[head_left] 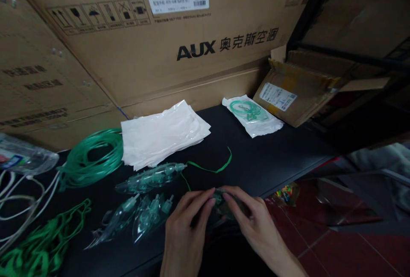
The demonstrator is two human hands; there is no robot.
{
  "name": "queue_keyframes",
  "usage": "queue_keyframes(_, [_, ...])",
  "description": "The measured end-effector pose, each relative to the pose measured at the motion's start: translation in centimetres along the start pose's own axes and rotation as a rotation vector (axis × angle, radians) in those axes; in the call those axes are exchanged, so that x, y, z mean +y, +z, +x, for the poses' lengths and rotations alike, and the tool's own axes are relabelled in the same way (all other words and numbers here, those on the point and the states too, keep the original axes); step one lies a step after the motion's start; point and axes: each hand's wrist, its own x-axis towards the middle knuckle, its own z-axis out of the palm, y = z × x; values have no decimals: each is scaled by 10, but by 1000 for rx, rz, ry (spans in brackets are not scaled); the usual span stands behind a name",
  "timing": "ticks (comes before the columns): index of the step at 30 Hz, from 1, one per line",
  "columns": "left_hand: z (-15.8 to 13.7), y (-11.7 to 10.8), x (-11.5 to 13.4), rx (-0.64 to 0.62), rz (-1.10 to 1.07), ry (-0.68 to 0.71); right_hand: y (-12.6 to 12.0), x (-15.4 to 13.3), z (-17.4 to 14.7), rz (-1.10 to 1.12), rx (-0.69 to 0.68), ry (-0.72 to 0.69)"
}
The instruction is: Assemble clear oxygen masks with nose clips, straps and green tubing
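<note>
Near the table's front edge, my left hand pinches one side of a clear green oxygen mask. My right hand grips the mask's other side, its fingers closed over the plastic. Much of the mask is hidden by my fingers. A thin green elastic strap trails over the table just beyond my hands; whether it joins the mask I cannot tell. To the left lie a nested row of similar masks and some loose masks, apart from my left hand.
Coiled green tubing, a bundle of green straps, white cables and a plastic bottle lie left. White pouches and a packed tubing set lie behind. Large cartons and an open box border the table.
</note>
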Motion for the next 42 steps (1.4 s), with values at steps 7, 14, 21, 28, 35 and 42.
queue_keyframes(7, [2, 4, 1, 77, 118, 186, 2, -8, -4, -66, 29, 5])
queue_keyframes(14, [3, 9, 8, 137, 173, 190, 1, -10, -2, -29, 4, -32])
queue_keyframes(21, [0, 7, 6, 79, 280, 255, 0, -1, -5, -35, 33, -86])
queue_keyframes(28, [3, -7, 7, -62, 463, 395, -2, 6, -8, -121, 42, -217])
queue_keyframes(35, [-1, -8, 4, -95, 438, 370, -2, 2, -11, -172, 53, -254])
queue_keyframes(42, [1, -13, 8, -120, 489, 417, -6, -1, -14, -355, 45, -420])
